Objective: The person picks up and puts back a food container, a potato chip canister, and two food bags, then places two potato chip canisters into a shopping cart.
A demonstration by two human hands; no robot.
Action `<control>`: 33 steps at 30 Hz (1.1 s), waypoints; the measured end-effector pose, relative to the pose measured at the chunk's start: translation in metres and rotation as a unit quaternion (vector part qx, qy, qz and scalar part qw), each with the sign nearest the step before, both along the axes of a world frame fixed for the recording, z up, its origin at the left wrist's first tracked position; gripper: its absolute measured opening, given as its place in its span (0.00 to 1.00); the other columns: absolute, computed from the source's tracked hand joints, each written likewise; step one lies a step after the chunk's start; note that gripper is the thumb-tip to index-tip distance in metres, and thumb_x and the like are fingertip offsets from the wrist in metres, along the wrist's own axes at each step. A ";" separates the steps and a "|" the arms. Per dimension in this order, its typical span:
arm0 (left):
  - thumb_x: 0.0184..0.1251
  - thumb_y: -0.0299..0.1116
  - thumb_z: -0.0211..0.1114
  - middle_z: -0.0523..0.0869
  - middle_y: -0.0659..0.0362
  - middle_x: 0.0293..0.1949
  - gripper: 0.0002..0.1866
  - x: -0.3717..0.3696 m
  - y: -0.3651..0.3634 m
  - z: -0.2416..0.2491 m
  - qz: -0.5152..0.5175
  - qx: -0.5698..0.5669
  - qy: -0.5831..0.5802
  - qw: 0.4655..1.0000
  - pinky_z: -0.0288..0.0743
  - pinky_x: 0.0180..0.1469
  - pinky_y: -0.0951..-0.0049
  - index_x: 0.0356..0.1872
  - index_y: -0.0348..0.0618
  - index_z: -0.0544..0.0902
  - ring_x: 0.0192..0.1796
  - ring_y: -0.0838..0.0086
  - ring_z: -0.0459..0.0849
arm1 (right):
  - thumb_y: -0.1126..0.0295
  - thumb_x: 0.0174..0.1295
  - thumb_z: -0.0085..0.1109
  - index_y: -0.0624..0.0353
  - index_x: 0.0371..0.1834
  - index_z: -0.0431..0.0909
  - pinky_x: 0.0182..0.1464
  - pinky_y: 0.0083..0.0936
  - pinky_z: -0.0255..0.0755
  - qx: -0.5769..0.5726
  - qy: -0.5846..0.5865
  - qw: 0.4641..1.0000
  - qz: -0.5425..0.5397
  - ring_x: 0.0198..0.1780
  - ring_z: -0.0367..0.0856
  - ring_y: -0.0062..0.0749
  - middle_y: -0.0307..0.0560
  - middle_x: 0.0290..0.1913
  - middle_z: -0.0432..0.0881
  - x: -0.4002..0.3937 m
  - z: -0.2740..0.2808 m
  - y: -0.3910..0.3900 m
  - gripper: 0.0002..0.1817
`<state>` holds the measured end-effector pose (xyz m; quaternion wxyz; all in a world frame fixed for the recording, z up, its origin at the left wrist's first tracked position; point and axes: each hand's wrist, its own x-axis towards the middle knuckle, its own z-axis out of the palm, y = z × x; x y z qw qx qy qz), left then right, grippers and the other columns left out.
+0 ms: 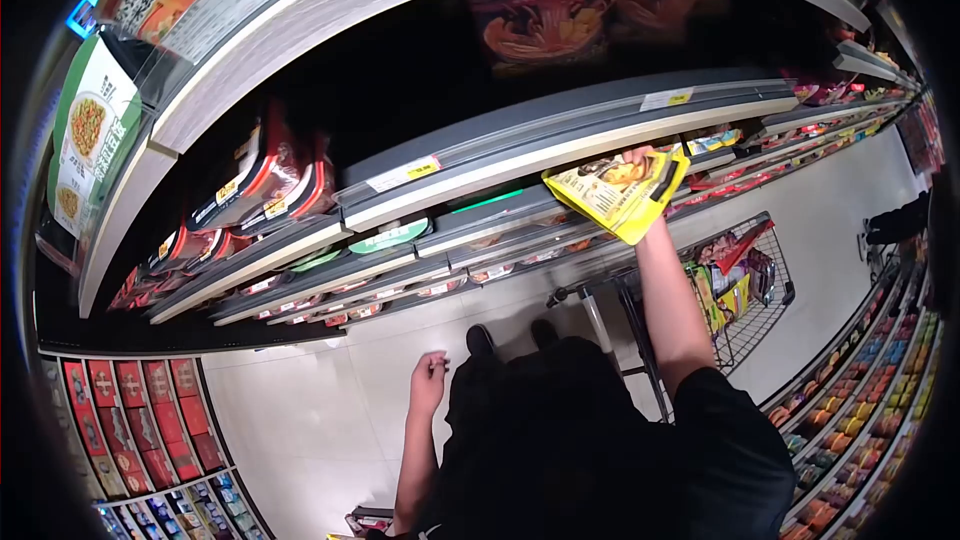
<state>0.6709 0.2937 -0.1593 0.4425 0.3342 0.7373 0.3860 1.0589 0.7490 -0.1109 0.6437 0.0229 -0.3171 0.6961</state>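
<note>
My right hand (637, 154) grips the top edge of a yellow food packet (622, 192) with a picture of a dish on its front. The packet hangs tilted just in front of a shelf edge, and part of my fingers is hidden behind it. Over the floor on the left, my left hand (432, 370) hangs free beside my body. Its fingers are loosely bent and a little apart, with nothing in them.
A wire shopping cart (745, 310) with several packets inside stands to my right. Stacked shelves (560, 125) run across in front, with boxed trays (270, 180) at the left. Red boxes (130, 410) fill a lower-left rack. More goods (860, 410) line the right side.
</note>
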 end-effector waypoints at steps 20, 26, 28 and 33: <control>0.87 0.35 0.63 0.89 0.62 0.59 0.21 0.190 0.172 0.176 -0.053 0.121 -0.256 0.958 0.77 0.61 0.79 0.72 0.38 0.78 0.56 0.84 0.85 | 0.43 0.70 0.70 0.52 0.58 0.74 0.74 0.49 0.72 -0.070 0.167 0.980 0.081 0.68 0.76 0.44 0.42 0.59 0.75 -0.010 -0.008 -0.210 0.28; 0.85 0.34 0.66 0.90 0.63 0.57 0.21 0.181 0.165 0.175 -0.064 0.158 -0.234 0.957 0.76 0.55 0.82 0.71 0.36 0.80 0.52 0.86 0.85 | 0.52 0.74 0.68 0.57 0.54 0.77 0.65 0.51 0.82 -0.088 0.149 0.982 0.068 0.61 0.83 0.48 0.46 0.54 0.78 -0.014 0.037 -0.214 0.21; 0.85 0.35 0.66 0.90 0.63 0.57 0.22 0.180 0.162 0.176 -0.067 0.158 -0.231 0.958 0.76 0.55 0.82 0.72 0.37 0.79 0.52 0.87 0.84 | 0.53 0.74 0.68 0.58 0.55 0.77 0.64 0.50 0.83 -0.097 0.132 0.983 0.086 0.60 0.83 0.48 0.46 0.54 0.78 -0.014 0.034 -0.210 0.21; 0.87 0.37 0.63 0.88 0.65 0.61 0.25 0.187 0.149 0.186 0.013 0.143 -0.298 0.944 0.76 0.57 0.83 0.78 0.43 0.75 0.57 0.89 0.83 | 0.55 0.76 0.66 0.60 0.60 0.78 0.65 0.45 0.84 -0.115 0.138 0.979 0.098 0.64 0.84 0.45 0.55 0.65 0.79 -0.024 0.054 -0.218 0.21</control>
